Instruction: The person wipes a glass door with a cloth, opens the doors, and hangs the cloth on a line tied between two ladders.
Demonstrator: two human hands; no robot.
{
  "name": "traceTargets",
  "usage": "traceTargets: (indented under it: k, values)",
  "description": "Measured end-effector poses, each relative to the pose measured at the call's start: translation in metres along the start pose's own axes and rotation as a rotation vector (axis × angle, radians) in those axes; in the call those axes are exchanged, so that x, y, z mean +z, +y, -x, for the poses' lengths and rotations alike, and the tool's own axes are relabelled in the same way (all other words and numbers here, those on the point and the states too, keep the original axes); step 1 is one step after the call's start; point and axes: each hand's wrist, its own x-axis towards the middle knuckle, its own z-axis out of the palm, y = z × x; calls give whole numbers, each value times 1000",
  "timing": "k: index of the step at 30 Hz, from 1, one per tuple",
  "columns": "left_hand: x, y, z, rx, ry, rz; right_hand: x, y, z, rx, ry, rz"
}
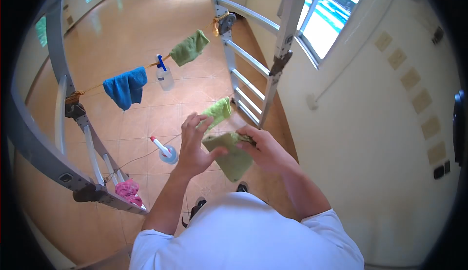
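Observation:
My right hand (pixel 267 149) is closed on the upper right corner of an olive-green cloth (pixel 228 159), which hangs down in front of my body. My left hand (pixel 194 145) is at the cloth's left side with fingers apart. Its thumb reaches over the cloth's edge; whether it touches is unclear. Just beyond my hands, a bright green cloth (pixel 218 111) hangs, partly hidden by my left fingers. Farther out, a blue cloth (pixel 126 86) and another green cloth (pixel 190 48) are draped over an orange cord (pixel 95 88).
Metal ladder legs stand to the left (pixel 59 116) and right (pixel 249 70), with the cord tied between them. A blue-topped spray bottle (pixel 165 80) and a red-tipped spray bottle (pixel 168 154) stand on the tiled floor. A pink cloth (pixel 128 190) is at the left ladder's rung. A wall (pixel 360 172) rises right.

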Motion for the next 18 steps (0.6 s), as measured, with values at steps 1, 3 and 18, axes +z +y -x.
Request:
traceTargets:
  k: [1, 3, 18]
  values:
    - [5, -12, 1, -32, -153, 16, -15, 1, -9, -23, -105, 63]
    - [25, -21, 7, -235, -412, 71, -46, 8, -23, -52, -244, 112]
    - [128, -53, -161, -966, -120, 645, -134, 60, -180, -680, 452, 951]
